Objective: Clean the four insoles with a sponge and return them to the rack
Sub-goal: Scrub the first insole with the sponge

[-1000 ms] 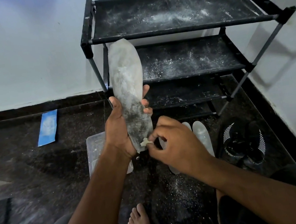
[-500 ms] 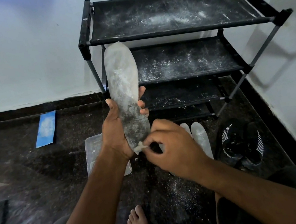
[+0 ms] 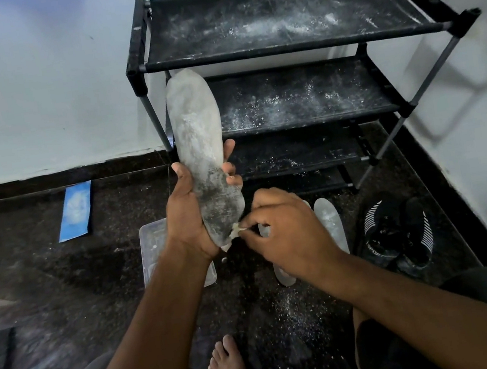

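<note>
Dark speckled stone flooring (image 3: 44, 277), dusted with white powder, ran up to a pale wall. Well to the left of the hands lay a blue card (image 3: 75, 211) flat on that floor, and a clear plastic tub (image 3: 153, 245) sat just under the left wrist. The left hand (image 3: 189, 221) gripped the insole (image 3: 200, 146) round its lower half, thumb on one edge and fingers curled behind, holding it nearly upright with the toe end against the black rack (image 3: 294, 47). At the heel end the right hand (image 3: 287, 234) pinched a small pale scrap of sponge (image 3: 235, 229) against the edge. Judging by the grey film covering most of the insole, wiping was only beginning on this one; the next strokes would need firm upward passes while the left hand braced it. Right of the hands, two more insoles (image 3: 332, 228) lay on the floor, then black shoes (image 3: 397, 230). All the rack's shelves showed powder.
</note>
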